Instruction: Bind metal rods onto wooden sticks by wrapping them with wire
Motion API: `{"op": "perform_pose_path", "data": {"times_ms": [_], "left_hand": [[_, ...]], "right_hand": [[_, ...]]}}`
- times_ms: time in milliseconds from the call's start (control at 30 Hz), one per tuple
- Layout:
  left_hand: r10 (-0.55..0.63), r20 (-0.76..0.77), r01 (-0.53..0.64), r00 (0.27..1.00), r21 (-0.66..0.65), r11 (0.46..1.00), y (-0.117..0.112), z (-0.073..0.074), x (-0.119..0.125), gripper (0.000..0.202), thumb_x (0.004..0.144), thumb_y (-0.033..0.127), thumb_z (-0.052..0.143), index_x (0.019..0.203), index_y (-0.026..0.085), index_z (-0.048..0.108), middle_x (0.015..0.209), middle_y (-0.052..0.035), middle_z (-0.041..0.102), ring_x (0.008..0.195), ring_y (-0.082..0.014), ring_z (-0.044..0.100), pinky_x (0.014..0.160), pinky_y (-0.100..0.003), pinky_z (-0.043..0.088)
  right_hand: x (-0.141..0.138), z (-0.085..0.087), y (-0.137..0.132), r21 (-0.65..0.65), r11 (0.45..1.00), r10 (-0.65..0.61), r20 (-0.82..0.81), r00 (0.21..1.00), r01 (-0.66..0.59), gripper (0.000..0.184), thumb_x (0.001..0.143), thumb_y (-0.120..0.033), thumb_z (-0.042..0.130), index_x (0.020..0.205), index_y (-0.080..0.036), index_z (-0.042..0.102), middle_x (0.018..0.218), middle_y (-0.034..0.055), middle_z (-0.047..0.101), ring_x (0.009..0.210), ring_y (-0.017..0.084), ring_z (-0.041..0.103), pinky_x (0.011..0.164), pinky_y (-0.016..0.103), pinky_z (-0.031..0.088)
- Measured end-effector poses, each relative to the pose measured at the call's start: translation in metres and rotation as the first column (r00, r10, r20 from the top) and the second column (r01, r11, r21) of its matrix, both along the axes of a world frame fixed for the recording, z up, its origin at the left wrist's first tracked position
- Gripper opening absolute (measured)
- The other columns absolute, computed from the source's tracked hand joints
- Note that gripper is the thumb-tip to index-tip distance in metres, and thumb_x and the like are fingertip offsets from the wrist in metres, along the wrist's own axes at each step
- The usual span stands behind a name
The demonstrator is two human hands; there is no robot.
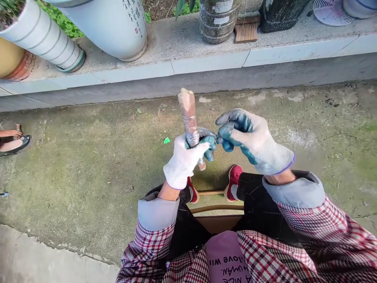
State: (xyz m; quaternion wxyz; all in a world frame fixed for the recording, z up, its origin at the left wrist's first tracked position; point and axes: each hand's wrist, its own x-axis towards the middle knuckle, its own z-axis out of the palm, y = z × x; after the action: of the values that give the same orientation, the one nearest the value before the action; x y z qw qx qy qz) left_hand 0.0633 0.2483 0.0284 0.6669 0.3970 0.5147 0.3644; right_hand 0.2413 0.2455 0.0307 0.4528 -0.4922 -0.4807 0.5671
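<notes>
My left hand point(188, 157), in a white glove with blue-green coated fingers, is wrapped round a short wooden stick point(188, 106). The stick points away from me, with a pale, rough far end, and its lower tip shows below my fist. Shiny silvery wire or thread point(192, 133) is wound in many turns about its middle. Just to the right, my right hand point(244, 135), gloved alike, has its fingertips pinched together close to the left fingers. Whatever lies in that pinch is too small to make out.
Beyond the concrete floor point(88, 177) runs a low tiled ledge point(206, 63). On it stand a large white pot point(108, 31), a ribbed white pot point(44, 35), a dark-stained plastic container point(218, 19) and a black pot point(279, 13). Another person's foot point(13, 145) is at the left.
</notes>
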Motion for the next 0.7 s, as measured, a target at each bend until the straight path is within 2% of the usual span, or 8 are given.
{"op": "perform_pose_path", "data": {"times_ms": [67, 133, 200, 267, 367, 433, 533, 700], "left_hand": [[0.069, 0.071, -0.070, 0.995, 0.015, 0.997, 0.001, 0.002, -0.004, 0.020, 0.067, 0.026, 0.069, 0.083, 0.017, 0.062, 0.067, 0.0027, 0.063, 0.043, -0.0109, 0.058, 0.039, -0.024, 0.050], [0.116, 0.135, -0.120, 0.984, 0.023, 0.992, 0.002, 0.003, -0.008, 0.020, 0.069, 0.027, 0.071, 0.083, 0.017, 0.061, 0.067, 0.0040, 0.061, 0.043, -0.0088, 0.055, 0.044, -0.025, 0.053], [0.133, 0.195, -0.140, 0.972, 0.020, 0.990, 0.002, 0.004, -0.012, 0.020, 0.070, 0.028, 0.072, 0.084, 0.018, 0.061, 0.066, 0.0042, 0.060, 0.044, -0.0081, 0.053, 0.047, -0.026, 0.054], [0.131, 0.262, -0.138, 0.956, 0.011, 0.990, 0.003, 0.005, -0.017, 0.020, 0.071, 0.029, 0.073, 0.085, 0.018, 0.062, 0.066, 0.0040, 0.059, 0.046, -0.0089, 0.053, 0.046, -0.025, 0.052], [0.147, 0.364, -0.159, 0.920, 0.005, 0.987, 0.008, 0.006, -0.032, 0.021, 0.071, 0.031, 0.075, 0.084, 0.020, 0.062, 0.063, 0.0048, 0.054, 0.047, -0.0078, 0.048, 0.044, -0.022, 0.046], [0.204, 0.397, -0.225, 0.895, 0.008, 0.974, 0.013, 0.005, -0.045, 0.023, 0.069, 0.028, 0.076, 0.084, 0.020, 0.062, 0.060, 0.0063, 0.048, 0.046, -0.0063, 0.043, 0.043, -0.020, 0.040], [0.297, 0.370, -0.310, 0.880, -0.027, 0.950, 0.020, 0.000, -0.060, 0.025, 0.064, 0.021, 0.076, 0.084, 0.020, 0.061, 0.055, 0.0079, 0.044, 0.046, -0.0068, 0.040, 0.043, -0.020, 0.037], [0.363, 0.295, -0.356, 0.884, -0.081, 0.931, 0.024, -0.005, -0.060, 0.028, 0.060, 0.020, 0.074, 0.084, 0.019, 0.060, 0.052, 0.0087, 0.044, 0.045, -0.0080, 0.040, 0.043, -0.022, 0.039]], "right_hand": [[0.000, -0.014, 0.007, -0.007, 0.998, 0.054, -0.014, 0.998, -0.054, 0.049, 0.073, -0.026, 0.074, 0.119, -0.017, 0.060, 0.100, 0.0082, 0.074, 0.079, 0.019, 0.068, 0.064, 0.030, 0.056], [-0.007, -0.032, 0.013, 0.017, 0.991, 0.130, 0.132, 0.983, -0.134, 0.069, 0.065, -0.023, 0.078, 0.130, -0.016, 0.056, 0.123, 0.0134, 0.069, 0.102, 0.023, 0.067, 0.082, 0.036, 0.057], [-0.021, -0.049, 0.016, 0.004, 0.978, 0.197, 0.290, 0.937, -0.207, 0.073, 0.061, -0.019, 0.079, 0.130, -0.015, 0.057, 0.123, 0.0124, 0.069, 0.105, 0.025, 0.066, 0.089, 0.038, 0.055], [-0.036, -0.062, 0.019, -0.045, 0.964, 0.264, 0.316, 0.911, -0.263, 0.056, 0.062, -0.018, 0.076, 0.117, -0.014, 0.064, 0.104, 0.0069, 0.073, 0.090, 0.022, 0.066, 0.083, 0.036, 0.055], [-0.047, -0.069, 0.022, -0.163, 0.939, 0.317, 0.067, 0.946, -0.304, 0.030, 0.066, -0.020, 0.069, 0.095, -0.015, 0.066, 0.077, -0.0009, 0.066, 0.064, 0.014, 0.059, 0.066, 0.030, 0.055], [-0.042, -0.066, 0.022, -0.232, 0.920, 0.274, -0.196, 0.942, -0.316, 0.031, 0.067, -0.022, 0.070, 0.097, -0.016, 0.064, 0.068, -0.0050, 0.059, 0.053, 0.010, 0.052, 0.055, 0.027, 0.053], [-0.026, -0.056, 0.018, -0.247, 0.908, 0.183, -0.491, 0.852, -0.338, 0.041, 0.073, -0.026, 0.074, 0.112, -0.019, 0.062, 0.062, -0.0096, 0.048, 0.045, 0.008, 0.041, 0.041, 0.022, 0.044], [-0.004, -0.046, 0.016, -0.224, 0.950, 0.036, -0.617, 0.786, -0.219, 0.039, 0.075, -0.025, 0.078, 0.110, -0.020, 0.062, 0.066, -0.0080, 0.051, 0.049, 0.007, 0.046, 0.043, 0.019, 0.040]]}}
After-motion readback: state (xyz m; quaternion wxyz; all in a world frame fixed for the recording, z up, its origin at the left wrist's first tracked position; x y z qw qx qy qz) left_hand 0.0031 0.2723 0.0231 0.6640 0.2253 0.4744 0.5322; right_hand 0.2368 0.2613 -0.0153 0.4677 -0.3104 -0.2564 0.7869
